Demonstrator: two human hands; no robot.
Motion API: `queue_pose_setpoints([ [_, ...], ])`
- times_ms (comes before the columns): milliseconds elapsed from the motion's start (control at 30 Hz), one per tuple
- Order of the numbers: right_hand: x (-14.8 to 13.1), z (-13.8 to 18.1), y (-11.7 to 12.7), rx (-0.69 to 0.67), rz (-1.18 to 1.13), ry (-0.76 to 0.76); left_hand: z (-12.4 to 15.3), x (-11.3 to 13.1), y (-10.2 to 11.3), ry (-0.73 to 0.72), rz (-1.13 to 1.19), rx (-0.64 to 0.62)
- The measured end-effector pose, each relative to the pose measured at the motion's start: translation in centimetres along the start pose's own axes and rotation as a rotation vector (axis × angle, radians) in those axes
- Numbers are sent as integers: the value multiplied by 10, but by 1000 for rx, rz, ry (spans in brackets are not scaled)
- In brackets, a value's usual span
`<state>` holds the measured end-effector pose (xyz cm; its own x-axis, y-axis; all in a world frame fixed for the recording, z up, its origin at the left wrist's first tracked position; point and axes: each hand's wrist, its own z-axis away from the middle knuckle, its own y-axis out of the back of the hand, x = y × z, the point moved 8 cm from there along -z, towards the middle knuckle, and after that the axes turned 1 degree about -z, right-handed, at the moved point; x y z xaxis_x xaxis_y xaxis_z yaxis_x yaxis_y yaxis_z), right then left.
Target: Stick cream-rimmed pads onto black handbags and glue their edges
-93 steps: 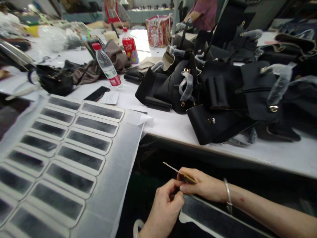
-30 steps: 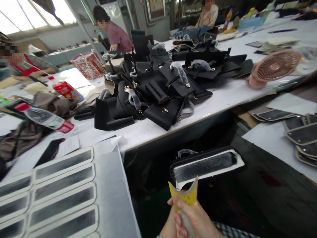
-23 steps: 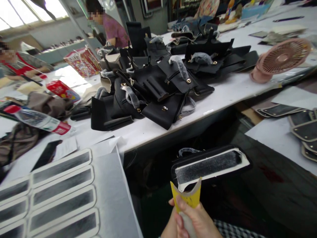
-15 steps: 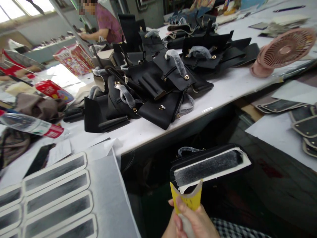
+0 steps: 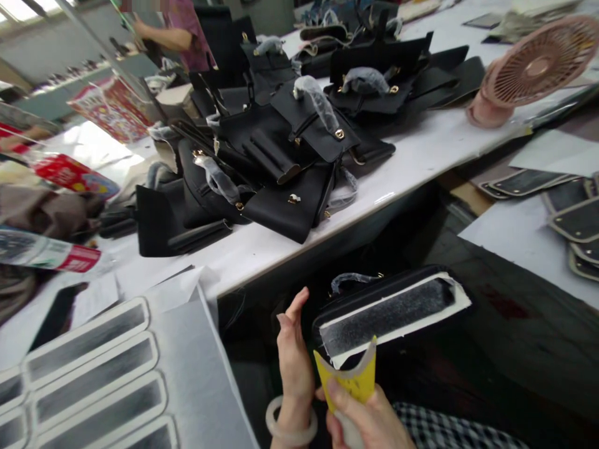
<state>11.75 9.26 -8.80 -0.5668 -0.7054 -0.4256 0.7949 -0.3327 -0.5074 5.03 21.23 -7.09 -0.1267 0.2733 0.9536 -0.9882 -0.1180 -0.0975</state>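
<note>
I see a yellow card (image 5: 349,377) near me, against a black panel (image 5: 393,308) with a white-edged grey strip. Near right is black-and-white checked cloth (image 5: 444,430). Farther off, black bags (image 5: 281,156) lie on the white table (image 5: 421,162), and far right is a pink fan (image 5: 528,65).

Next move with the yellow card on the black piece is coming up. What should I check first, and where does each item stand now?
1. Grip: the right hand is closed around the yellow card, curved edge up: ok.
2. Card position: its top edge sits at the near left end of the black piece: ok. Actual contact: cannot tell.
3. Steadying: the left hand is open beside that end, not gripping it: not ok.
4. Working face: the grey strip faces up, uncovered: ok.
5. Support under the piece: hidden, cannot tell.
6. The sheet of strips lies apart, left of both hands: ok.
</note>
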Motion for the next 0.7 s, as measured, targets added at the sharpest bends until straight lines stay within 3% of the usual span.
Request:
queue_pose_setpoints([
  [67,-5,1,0,-13,43,14,3,29,-21,-178,-163,-195],
  [133,-11,4,2,-14,84,20,7,41,-33,-247,-279,-268],
  [367,-32,10,2,-86,47,1,5,35,-33,-207,-340,-190],
  [700,-44,2,6,-174,377,-99,6,40,-34,-208,-389,-89],
])
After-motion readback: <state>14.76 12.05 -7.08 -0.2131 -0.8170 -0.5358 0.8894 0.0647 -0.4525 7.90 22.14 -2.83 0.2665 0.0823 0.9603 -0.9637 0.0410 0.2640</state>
